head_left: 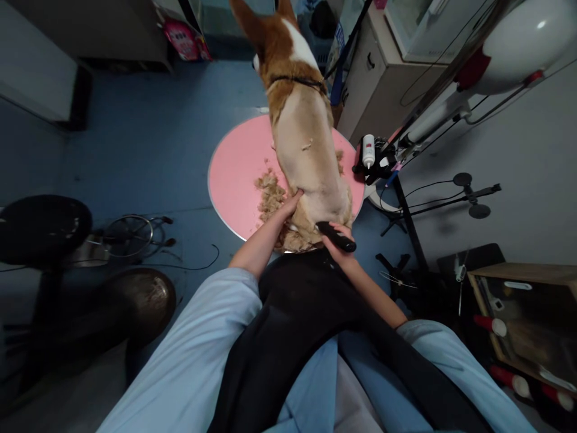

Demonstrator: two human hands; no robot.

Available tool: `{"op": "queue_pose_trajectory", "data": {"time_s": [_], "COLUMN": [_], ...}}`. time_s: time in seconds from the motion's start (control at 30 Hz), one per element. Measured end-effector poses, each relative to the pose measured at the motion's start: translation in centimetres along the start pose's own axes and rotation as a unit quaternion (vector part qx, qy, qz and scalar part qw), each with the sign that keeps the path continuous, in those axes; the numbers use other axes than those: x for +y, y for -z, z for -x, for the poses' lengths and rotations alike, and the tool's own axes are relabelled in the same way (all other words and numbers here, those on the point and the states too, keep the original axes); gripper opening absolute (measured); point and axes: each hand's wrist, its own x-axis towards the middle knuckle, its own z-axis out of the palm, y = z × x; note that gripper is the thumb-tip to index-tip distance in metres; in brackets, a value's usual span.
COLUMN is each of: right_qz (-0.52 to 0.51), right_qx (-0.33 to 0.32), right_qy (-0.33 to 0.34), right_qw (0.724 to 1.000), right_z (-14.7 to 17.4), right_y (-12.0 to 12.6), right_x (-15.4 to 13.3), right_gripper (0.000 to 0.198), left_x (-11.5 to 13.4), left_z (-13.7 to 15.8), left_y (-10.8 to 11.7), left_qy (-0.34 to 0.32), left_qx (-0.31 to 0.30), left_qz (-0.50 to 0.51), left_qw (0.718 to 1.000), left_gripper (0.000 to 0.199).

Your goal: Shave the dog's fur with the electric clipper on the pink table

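A brown and white dog (pixel 306 141) stands on a round pink grooming table (pixel 234 168), facing away from me, its back hair cut short. My right hand (pixel 339 240) is wrapped around black hair clippers (pixel 336 236), whose head end is at the dog's rump. Against the dog's left hind flank rests my left hand (pixel 292 207), its fingers partly hidden at the dog's side; whether they grip is unclear. Tufts of cut hair (pixel 270 192) lie on the table left of the dog, and more is heaped at the near edge. A dark collar (pixel 297 79) circles its neck.
Right of the table, a white bottle (pixel 368 150) stands in a dark holder. A white dryer (pixel 518 48) on an arm hangs at upper right. A black stool (pixel 45 228) is on the left, with a cable (pixel 193 264) on the blue floor. Cabinets (pixel 369 72) line the back.
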Motion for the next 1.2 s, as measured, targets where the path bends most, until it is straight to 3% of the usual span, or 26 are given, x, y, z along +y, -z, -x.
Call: {"op": "queue_pose_trajectory", "data": {"time_s": [0.1,0.3,0.47,0.63,0.83,0.97,1.07,1.13,1.2], "right_qz": [-0.005,-0.013,-0.033,-0.044,-0.073,-0.083,-0.103,-0.116,-0.129], "right_qx": [0.019,-0.079,-0.035,-0.137,-0.119,-0.191,-0.219,-0.176,-0.125], "right_qy": [-0.006,0.0,0.021,0.012,0.07,0.058,0.053,0.052,0.049], "right_qw": [1.0,0.997,0.999,0.99,0.988,0.976,0.969,0.976,0.983], "right_z": [-0.4,2.0,0.9,1.4,0.7,0.3,-0.4,-2.2,-4.5], "right_y": [-0.1,-0.1,0.9,0.7,1.4,1.6,2.7,3.5,3.9], "right_x": [0.3,1.2,1.9,3.8,5.6,6.0,5.8,5.6,5.6], "right_gripper": [0.04,0.035,0.034,0.035,0.034,0.03,0.03,0.031,0.032], "left_x": [0.0,-1.0,-2.2,-2.9,-3.2,-2.9,-2.3,-1.6,-0.5], "left_z": [-0.3,-0.7,-0.5,-1.2,-1.4,-0.2,1.6,3.0,4.0], "left_y": [-0.1,0.5,1.3,1.9,1.6,1.9,2.3,1.8,0.3], "left_qy": [-0.006,-0.02,-0.03,-0.022,-0.043,-0.049,-0.1,-0.174,-0.237], "left_qx": [-0.006,0.016,0.037,0.064,0.085,0.104,0.202,0.289,0.323], "left_qz": [0.012,-0.043,-0.058,-0.078,-0.065,-0.076,-0.161,-0.244,-0.329], "left_qw": [1.0,0.999,0.997,0.995,0.993,0.99,0.961,0.909,0.855], "left_gripper": [0.075,0.069,0.072,0.07,0.067,0.07,0.081,0.093,0.102]}}
